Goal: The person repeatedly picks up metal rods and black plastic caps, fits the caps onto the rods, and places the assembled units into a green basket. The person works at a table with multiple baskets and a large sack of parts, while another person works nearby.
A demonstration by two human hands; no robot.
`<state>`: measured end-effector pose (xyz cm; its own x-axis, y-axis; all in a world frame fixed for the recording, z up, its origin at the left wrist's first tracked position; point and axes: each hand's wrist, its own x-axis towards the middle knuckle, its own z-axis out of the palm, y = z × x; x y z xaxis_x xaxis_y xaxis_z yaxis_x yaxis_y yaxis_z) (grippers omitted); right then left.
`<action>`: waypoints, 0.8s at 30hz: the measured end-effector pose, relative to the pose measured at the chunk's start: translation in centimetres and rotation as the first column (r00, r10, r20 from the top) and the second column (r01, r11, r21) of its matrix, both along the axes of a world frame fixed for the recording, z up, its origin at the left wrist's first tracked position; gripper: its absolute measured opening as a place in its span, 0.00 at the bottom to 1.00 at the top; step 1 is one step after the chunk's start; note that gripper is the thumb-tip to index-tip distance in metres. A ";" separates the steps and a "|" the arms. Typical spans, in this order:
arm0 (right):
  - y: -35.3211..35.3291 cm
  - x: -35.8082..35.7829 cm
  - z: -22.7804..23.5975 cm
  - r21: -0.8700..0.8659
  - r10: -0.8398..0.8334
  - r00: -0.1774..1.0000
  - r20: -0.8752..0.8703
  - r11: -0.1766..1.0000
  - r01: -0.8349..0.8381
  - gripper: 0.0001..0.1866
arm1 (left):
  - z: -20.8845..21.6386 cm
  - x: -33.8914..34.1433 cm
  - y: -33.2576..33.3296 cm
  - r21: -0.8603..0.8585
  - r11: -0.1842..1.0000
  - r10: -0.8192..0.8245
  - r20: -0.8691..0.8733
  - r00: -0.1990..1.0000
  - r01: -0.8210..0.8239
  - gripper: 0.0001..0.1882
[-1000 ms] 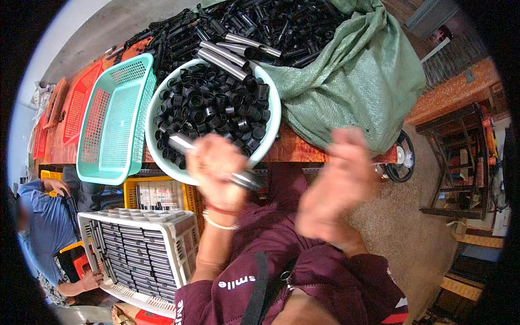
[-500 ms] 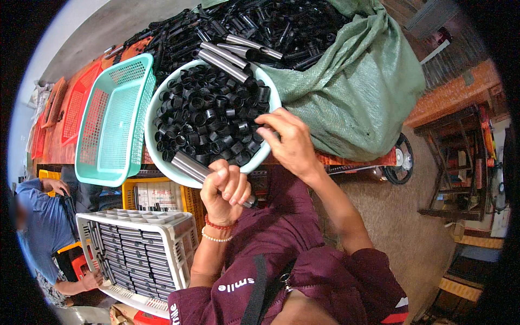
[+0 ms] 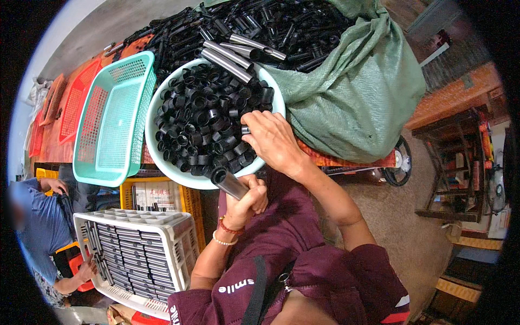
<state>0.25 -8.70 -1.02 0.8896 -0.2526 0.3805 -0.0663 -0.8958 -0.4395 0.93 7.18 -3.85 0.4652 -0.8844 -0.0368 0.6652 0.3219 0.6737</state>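
One smooth silver metal tube (image 3: pixel 233 185) is held in the left hand (image 3: pixel 248 197), fingers wrapped round it, its dark open end toward the basin. Right hand (image 3: pixel 271 138): thumb and fingers narrow, at a short black plastic ring (image 3: pixel 245 130); whether it is pinched cannot be told. Ring and tube are apart.

Status, judged: mid-work. Beyond the left-hand grip, the pale aqua round plastic basin (image 3: pixel 187 177) holds many more such rings. Past the right hand, three silver metal tubes (image 3: pixel 227 65) lie at the basin's far rim. Left of the left hand and lower, a white plastic crate (image 3: pixel 135 218) holds stacked rows of dark and silver tubes (image 3: pixel 135 254); who filled it is not shown. A co-worker's hand (image 3: pixel 86 268) is at its edge.

Surroundings: reddish-brown worktable (image 3: pixel 57 154) under the basin; turquoise rectangular perforated basket (image 3: pixel 114 130) left of both grips; heap of black plastic parts (image 3: pixel 271 21) farthest off; green woven sack (image 3: pixel 352 92) right of the right hand. Farther right: grey-brown floor (image 3: pixel 395 206), dark-framed rack (image 3: pixel 452 162).
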 end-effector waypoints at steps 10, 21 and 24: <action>-6.7 -6.6 4.0 0.885 0.157 0.963 0.218 0.385 -0.263 0.19 | -2.6 -2.0 -7.7 0.123 0.972 0.039 0.754 0.656 -0.200 0.11; -6.9 -9.0 3.1 0.871 -0.002 0.942 0.334 0.383 -0.308 0.12 | -6.4 -0.7 -13.7 0.164 0.953 0.028 0.790 0.612 -0.254 0.06; -6.8 -9.3 2.2 0.799 0.016 0.944 0.330 0.527 -0.289 0.12 | -6.6 -0.5 -13.1 0.150 0.967 0.013 0.781 0.624 -0.208 0.07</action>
<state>-9.06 -15.47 1.16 0.8514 -0.4418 0.2828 0.2666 -0.0998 -0.9586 0.41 -5.97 -10.41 0.5017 -0.8396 0.2081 -0.1588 0.1471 0.9763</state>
